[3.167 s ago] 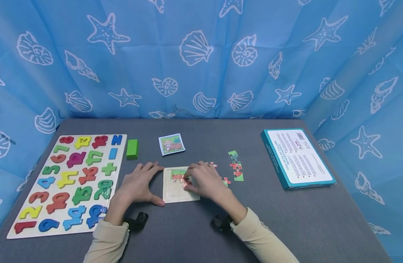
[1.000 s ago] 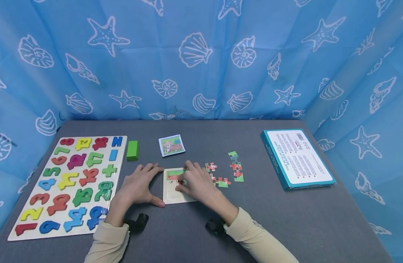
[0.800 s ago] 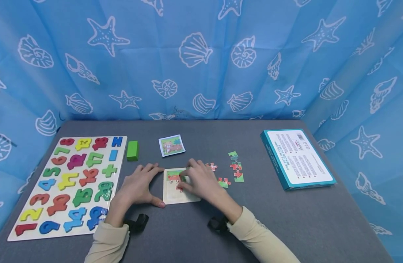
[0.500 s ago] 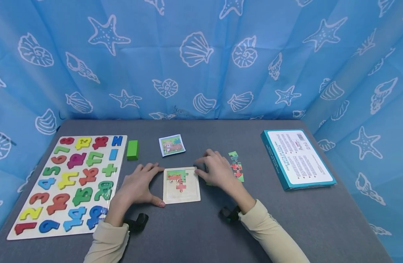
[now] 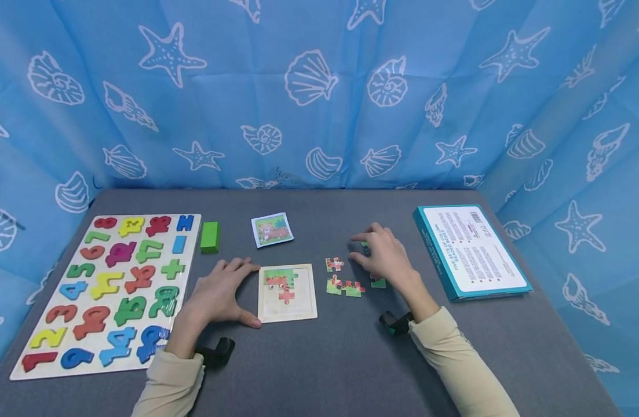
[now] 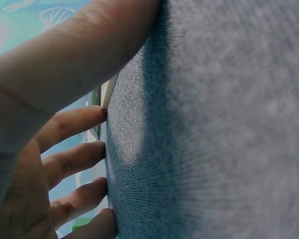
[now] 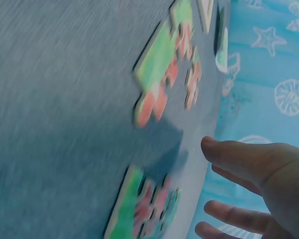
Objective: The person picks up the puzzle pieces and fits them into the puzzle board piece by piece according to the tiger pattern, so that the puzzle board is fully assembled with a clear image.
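Observation:
A wooden puzzle tray [image 5: 269, 313] lies mid-table with several joined pieces [image 5: 279, 279] in its upper left, showing a red animal face on green. My left hand [image 5: 212, 295] rests spread beside the tray, index fingertip and thumb tip at its left corners. In the left wrist view its fingers [image 6: 74, 162] stand apart, with nothing held. My right hand [image 5: 384, 255] hovers over the right-hand column of puzzle pieces [image 5: 378, 282], partly hiding it. In the right wrist view those pieces [image 7: 120, 214] lie below the parted fingers, which touch none. Between tray and hand lie loose pieces [image 5: 353, 289].
A picture card [image 5: 273, 230] lies behind the tray, with a green block [image 5: 210, 237] to its left. The number board [image 5: 102, 289] covers the table's left side. A teal-edged box [image 5: 473, 252] lies at right. A blue curtain [image 5: 319, 116] hangs behind.
My right hand has let go of a red puzzle piece below the face in the tray, then moved right to the far column of pieces. The left hand has stayed in place.

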Motion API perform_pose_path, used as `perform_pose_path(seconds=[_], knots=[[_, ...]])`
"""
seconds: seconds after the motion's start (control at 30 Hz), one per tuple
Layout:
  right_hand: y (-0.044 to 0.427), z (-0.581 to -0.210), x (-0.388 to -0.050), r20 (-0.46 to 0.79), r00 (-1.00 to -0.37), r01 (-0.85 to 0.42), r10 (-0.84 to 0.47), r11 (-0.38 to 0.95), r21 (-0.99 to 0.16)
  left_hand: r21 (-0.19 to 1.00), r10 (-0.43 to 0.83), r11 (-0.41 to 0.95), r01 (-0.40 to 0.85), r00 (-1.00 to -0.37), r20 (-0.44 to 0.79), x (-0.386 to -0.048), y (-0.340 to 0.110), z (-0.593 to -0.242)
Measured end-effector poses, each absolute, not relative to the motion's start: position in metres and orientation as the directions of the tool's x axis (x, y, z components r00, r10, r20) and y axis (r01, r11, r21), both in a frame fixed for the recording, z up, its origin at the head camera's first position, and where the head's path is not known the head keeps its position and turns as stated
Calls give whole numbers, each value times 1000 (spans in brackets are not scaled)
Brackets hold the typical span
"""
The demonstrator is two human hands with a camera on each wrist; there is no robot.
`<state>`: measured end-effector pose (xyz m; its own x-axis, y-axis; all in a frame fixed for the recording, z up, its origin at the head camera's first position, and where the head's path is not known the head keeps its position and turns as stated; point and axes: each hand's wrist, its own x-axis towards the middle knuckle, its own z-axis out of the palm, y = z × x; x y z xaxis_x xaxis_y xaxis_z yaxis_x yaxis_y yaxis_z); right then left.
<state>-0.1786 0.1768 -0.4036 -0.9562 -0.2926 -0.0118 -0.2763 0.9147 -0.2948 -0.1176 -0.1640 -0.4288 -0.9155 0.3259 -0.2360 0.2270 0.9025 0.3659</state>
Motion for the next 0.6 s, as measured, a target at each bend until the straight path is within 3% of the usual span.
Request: perform_pose_path(seconds=[0.33,0.6], knots=[[193,-409,-185,-150,-957,-195,-249,932,-304,369,327,901,228,-916,-232,-117,-165,-429],[192,-413,-189,-145,-961,-182,-235,933,-310,366,328,902,231,-916,-232,-118,-165,-429]])
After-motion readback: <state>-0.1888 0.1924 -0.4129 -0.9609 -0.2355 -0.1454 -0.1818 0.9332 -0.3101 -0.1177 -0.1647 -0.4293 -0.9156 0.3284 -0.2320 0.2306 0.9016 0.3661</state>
